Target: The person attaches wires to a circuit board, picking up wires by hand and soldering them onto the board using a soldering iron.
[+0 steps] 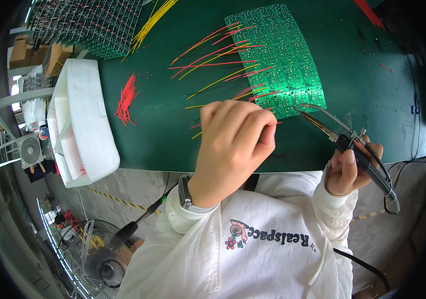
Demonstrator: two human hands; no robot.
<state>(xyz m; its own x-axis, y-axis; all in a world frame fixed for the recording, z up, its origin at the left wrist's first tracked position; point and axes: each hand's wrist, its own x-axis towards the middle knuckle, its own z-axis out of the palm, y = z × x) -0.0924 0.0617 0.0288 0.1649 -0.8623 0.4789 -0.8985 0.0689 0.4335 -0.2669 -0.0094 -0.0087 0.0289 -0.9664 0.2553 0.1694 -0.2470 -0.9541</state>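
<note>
A: We've got the soldering iron (345, 139) clenched in our right hand (347, 169), tip touching the near edge of the green circuit board panel (277, 60).

B: And our left hand (235, 149) is pinched around a thin red wire (274, 123) just beside that tip.

A: Several red and yellow wires (218, 62) already stick out leftward from the panel; we judge the right part lacks wires.

B: Loose red wires (125, 99) lie near the white foam tray (86, 119).

Green table (173, 144): circuit boards (277, 65), wires (125, 99)

white foam tray (86, 107), loose red wires (125, 98), floor fan (98, 259)
</note>
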